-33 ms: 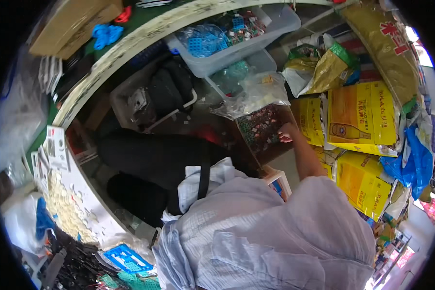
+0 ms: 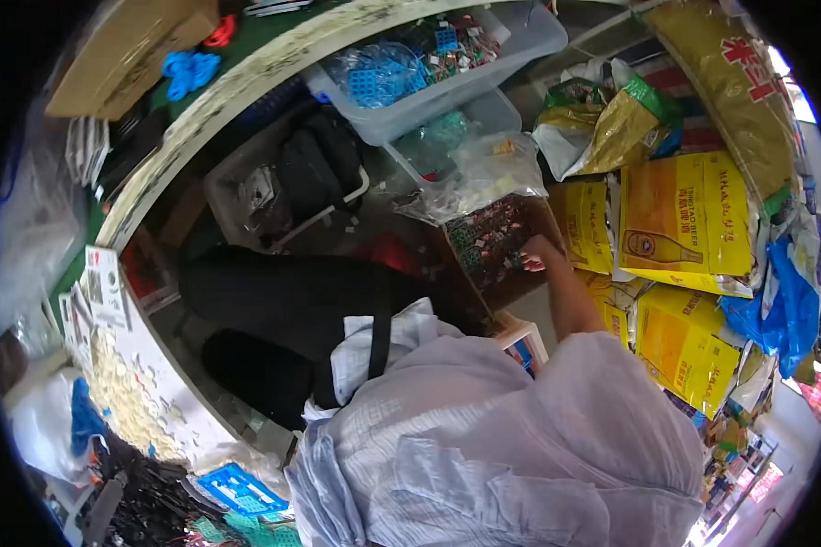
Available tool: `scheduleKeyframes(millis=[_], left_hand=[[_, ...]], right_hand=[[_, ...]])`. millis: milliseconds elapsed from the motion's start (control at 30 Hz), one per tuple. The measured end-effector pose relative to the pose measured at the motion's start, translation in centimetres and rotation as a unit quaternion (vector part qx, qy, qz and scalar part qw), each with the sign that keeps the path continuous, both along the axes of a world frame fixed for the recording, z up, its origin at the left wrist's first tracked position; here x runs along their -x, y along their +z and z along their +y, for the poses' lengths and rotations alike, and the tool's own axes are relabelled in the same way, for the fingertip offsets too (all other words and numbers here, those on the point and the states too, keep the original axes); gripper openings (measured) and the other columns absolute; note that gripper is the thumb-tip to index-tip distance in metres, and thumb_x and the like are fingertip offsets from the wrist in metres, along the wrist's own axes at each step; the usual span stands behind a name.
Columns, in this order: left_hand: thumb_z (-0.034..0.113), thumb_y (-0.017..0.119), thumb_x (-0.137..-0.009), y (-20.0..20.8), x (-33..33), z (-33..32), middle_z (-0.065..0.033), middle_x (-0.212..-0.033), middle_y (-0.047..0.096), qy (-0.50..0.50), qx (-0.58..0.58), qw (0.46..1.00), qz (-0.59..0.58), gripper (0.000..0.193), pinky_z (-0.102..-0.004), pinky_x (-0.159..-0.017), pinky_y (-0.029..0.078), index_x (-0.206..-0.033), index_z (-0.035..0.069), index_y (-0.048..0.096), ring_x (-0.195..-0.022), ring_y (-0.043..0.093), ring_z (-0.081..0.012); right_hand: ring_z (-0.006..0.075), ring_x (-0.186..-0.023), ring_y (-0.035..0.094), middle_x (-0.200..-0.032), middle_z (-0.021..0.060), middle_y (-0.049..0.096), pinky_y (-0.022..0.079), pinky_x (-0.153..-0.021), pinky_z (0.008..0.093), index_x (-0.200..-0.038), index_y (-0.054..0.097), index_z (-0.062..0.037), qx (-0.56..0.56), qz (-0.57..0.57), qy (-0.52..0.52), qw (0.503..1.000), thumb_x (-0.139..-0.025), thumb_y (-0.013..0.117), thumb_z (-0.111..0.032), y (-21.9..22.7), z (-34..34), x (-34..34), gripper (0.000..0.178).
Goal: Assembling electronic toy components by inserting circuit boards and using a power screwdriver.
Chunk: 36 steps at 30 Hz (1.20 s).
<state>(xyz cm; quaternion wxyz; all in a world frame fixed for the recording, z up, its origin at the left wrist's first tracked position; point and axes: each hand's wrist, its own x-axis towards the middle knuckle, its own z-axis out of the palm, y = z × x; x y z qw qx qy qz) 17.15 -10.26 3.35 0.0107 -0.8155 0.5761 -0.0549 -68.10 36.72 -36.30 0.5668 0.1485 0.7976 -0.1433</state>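
My right arm reaches down to a brown cardboard box (image 2: 517, 296), which holds many small green and reddish circuit boards (image 2: 488, 230). Over the box's right side is my right hand (image 2: 538, 253), its fingers curled in. Whatever those fingers may hold is too small to make out. A clear plastic bag (image 2: 494, 178) lies across the far edge of the box. My left hand does not show; my light shirt (image 2: 520, 438) fills the lower middle.
Yellow cartons (image 2: 670, 219) are stacked right of the box. Beyond it stand a clear plastic bin (image 2: 383, 123) of parts and a green and gold sack (image 2: 629, 123). A curved worktable edge (image 2: 178, 150) runs along the left. A white-framed stool (image 2: 531, 337) stands near the box.
My right hand has shifted very slightly left over the box. The view has turned a little; otherwise things stand the same.
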Motion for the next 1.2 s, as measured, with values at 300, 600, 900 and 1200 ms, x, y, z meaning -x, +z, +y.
scheduleKeyframes(millis=[300,600,900,1200], left_hand=[[0.057,0.053,-0.087,8.5,15.0,-1.1,-0.0088,-0.081,0.063,0.051,-0.210,0.969,0.120,0.055,-0.0315,-0.052,0.044,-0.106,0.006,0.060,-0.066,0.060,-0.0190],[0.054,0.055,-0.088,12.5,21.2,-5.2,-0.0010,-0.075,0.063,0.037,-0.318,0.941,0.110,0.046,-0.0243,-0.044,0.040,-0.106,0.012,0.060,-0.060,0.060,-0.0114],[0.050,0.057,-0.091,12.8,26.7,-5.9,-0.0006,-0.085,0.064,-0.051,-0.243,0.967,0.049,0.045,-0.0223,-0.044,0.043,-0.120,0.015,0.057,-0.062,0.061,-0.0096],[0.050,0.057,-0.091,12.2,24.0,-6.2,-0.0018,-0.088,0.065,-0.045,-0.244,0.967,0.056,0.045,-0.0231,-0.043,0.044,-0.120,0.015,0.056,-0.064,0.063,-0.0112]], right_hand=[[0.0264,-0.091,0.068,-0.099,0.0188,0.067,0.058,-0.075,0.0346,-0.111,0.061,0.0012,0.280,-0.015,-0.286,0.916,-0.093,0.052,-0.022,-3.4,-15.5,2.9,0.030],[0.0218,-0.062,0.063,-0.083,0.0114,0.067,0.054,-0.057,0.0353,-0.096,0.064,-0.0004,0.139,-0.123,-0.044,0.982,-0.084,0.067,-0.022,-10.9,-5.8,-0.5,0.025],[0.0288,-0.090,0.064,-0.105,0.0177,0.065,0.051,-0.078,0.0397,-0.109,0.061,0.0042,-0.016,0.193,-0.222,0.956,-0.074,0.073,-0.023,-25.7,-4.8,-13.9,0.046],[0.0369,-0.116,0.055,-0.127,0.0221,0.057,0.042,-0.100,0.0414,-0.134,0.045,0.0024,-0.068,0.088,-0.330,0.938,-0.062,0.086,-0.034,-23.9,-7.0,-12.0,0.090]])
